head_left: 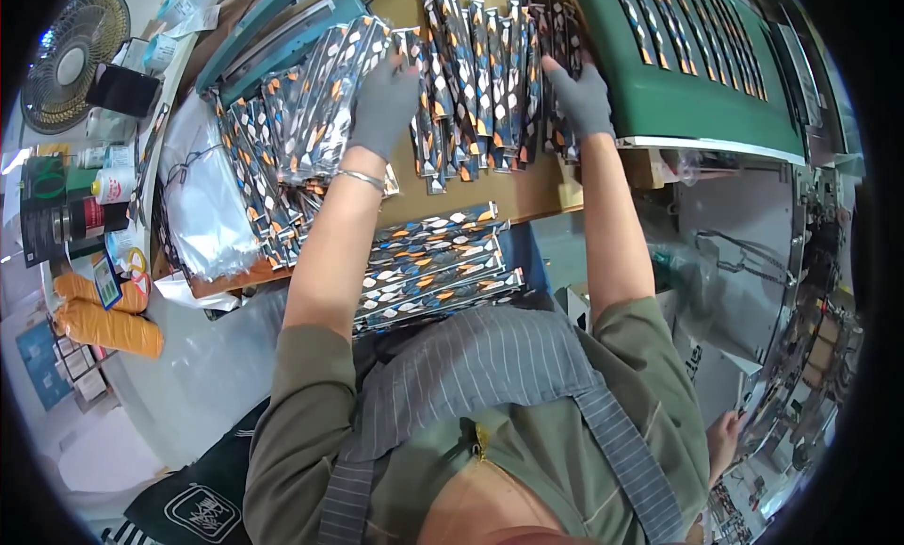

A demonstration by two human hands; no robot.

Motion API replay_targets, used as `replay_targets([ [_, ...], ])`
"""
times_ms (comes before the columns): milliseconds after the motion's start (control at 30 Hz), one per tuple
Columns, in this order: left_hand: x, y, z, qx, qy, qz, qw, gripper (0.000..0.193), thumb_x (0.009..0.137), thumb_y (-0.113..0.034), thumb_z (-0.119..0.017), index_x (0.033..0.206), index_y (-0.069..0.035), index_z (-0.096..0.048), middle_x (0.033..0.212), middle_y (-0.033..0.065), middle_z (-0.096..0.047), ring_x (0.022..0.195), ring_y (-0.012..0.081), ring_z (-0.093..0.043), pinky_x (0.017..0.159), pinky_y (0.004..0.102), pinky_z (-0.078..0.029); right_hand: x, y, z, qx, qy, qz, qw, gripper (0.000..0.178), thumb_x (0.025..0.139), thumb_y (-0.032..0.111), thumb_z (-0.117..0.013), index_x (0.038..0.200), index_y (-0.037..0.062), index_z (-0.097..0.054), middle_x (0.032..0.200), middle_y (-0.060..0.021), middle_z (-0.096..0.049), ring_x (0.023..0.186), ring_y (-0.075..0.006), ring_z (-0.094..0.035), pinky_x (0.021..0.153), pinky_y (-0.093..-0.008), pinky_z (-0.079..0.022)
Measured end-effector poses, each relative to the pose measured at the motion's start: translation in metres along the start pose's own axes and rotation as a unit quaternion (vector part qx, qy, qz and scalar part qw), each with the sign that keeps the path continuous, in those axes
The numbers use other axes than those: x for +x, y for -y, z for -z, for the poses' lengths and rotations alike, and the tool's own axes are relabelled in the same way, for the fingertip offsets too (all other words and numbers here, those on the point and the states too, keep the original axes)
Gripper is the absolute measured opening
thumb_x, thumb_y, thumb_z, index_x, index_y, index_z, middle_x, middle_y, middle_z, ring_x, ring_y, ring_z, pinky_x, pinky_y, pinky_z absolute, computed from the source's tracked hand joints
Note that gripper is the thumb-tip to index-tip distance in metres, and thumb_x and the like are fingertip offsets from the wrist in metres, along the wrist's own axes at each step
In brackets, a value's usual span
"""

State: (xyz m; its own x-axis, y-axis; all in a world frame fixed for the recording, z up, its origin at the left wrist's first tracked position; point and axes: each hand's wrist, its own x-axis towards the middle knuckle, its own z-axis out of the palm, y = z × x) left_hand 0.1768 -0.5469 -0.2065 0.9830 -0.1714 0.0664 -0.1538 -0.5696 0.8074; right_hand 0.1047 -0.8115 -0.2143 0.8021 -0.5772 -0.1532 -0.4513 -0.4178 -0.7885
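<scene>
Slim dark stick packets (480, 83) with white and orange shapes lie side by side in a spread row on the brown work table (443, 204). My left hand (384, 107), in a grey fingerless glove, is closed on stick packets left of that row; its palm side is hidden. At the row's right end, my right hand (582, 97), gloved likewise, has thumb and fingers around several dark stick packets (562, 36). A glossy heap of stick packets (315, 97) lies left of my left hand. Below the table edge, more stick packets (438, 262) fill a blue bin (537, 272).
A green machine (716, 107) with packets on top borders the table's right side. Clear plastic bags (202, 196) and a teal metal device (282, 41) are at left. Beyond stand a fan (71, 65) and an orange bundle (108, 319). Another person's hand (723, 441) shows lower right.
</scene>
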Motion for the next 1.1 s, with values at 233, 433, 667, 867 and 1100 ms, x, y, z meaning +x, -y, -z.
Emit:
replay_targets([
  [233, -0.009, 0.009, -0.018, 0.105, -0.026, -0.086, 0.990, 0.041, 0.076, -0.032, -0.070, 0.096, 0.002, -0.059, 0.078, 0.0140, -0.062, 0.073, 0.0266, -0.061, 0.070, 0.0348, -0.048, -0.081, -0.013, 0.009, 0.019, -0.036, 0.086, 0.995, 0.068, 0.079, 0.046, -0.065, 0.125, 0.0001, -0.049, 0.118, -0.0259, -0.056, 0.110, -0.0341, -0.055, 0.091, -0.0375, -0.043],
  [433, 0.005, 0.002, -0.022, 0.106, 0.079, 0.008, 0.991, 0.037, 0.070, -0.035, -0.071, 0.082, 0.000, -0.064, 0.080, 0.0198, -0.065, 0.078, 0.0332, -0.064, 0.072, 0.0391, -0.049, -0.133, -0.041, 0.020, -0.079, -0.112, 0.170, 0.976, 0.047, 0.081, 0.028, -0.067, 0.120, 0.0044, -0.053, 0.120, -0.0213, -0.052, 0.112, -0.0355, -0.049, 0.095, -0.0392, -0.039],
  [667, -0.001, 0.011, -0.001, -0.091, 0.066, 0.115, 0.987, 0.031, 0.073, -0.029, -0.069, 0.080, 0.001, -0.062, 0.067, 0.0145, -0.063, 0.058, 0.0244, -0.060, 0.060, 0.0356, -0.047, -0.145, -0.024, 0.030, 0.135, -0.018, 0.134, 0.982, 0.026, 0.088, 0.017, -0.061, 0.108, 0.0013, -0.060, 0.100, -0.0095, -0.061, 0.093, -0.0151, -0.057, 0.082, -0.0268, -0.044],
  [867, -0.011, 0.026, 0.014, 0.133, -0.065, 0.007, 0.989, 0.027, 0.078, -0.027, -0.066, 0.079, -0.001, -0.057, 0.069, 0.0140, -0.063, 0.063, 0.0277, -0.061, 0.064, 0.0361, -0.046, -0.144, -0.025, 0.024, 0.182, 0.042, 0.091, 0.978, 0.021, 0.089, 0.019, -0.061, 0.095, -0.0009, -0.064, 0.076, -0.0029, -0.063, 0.072, -0.0066, -0.058, 0.066, -0.0201, -0.045],
  [1100, -0.017, 0.052, 0.008, 0.159, 0.019, 0.005, 0.987, 0.031, 0.078, -0.024, -0.069, 0.086, 0.004, -0.057, 0.071, 0.0154, -0.063, 0.062, 0.0247, -0.064, 0.055, 0.0344, -0.051, -0.149, -0.005, 0.003, 0.183, 0.232, -0.112, 0.949, 0.036, 0.086, 0.034, -0.064, 0.077, -0.0004, -0.062, 0.062, -0.0050, -0.059, 0.050, -0.0090, -0.056, 0.044, -0.0208, -0.041],
])
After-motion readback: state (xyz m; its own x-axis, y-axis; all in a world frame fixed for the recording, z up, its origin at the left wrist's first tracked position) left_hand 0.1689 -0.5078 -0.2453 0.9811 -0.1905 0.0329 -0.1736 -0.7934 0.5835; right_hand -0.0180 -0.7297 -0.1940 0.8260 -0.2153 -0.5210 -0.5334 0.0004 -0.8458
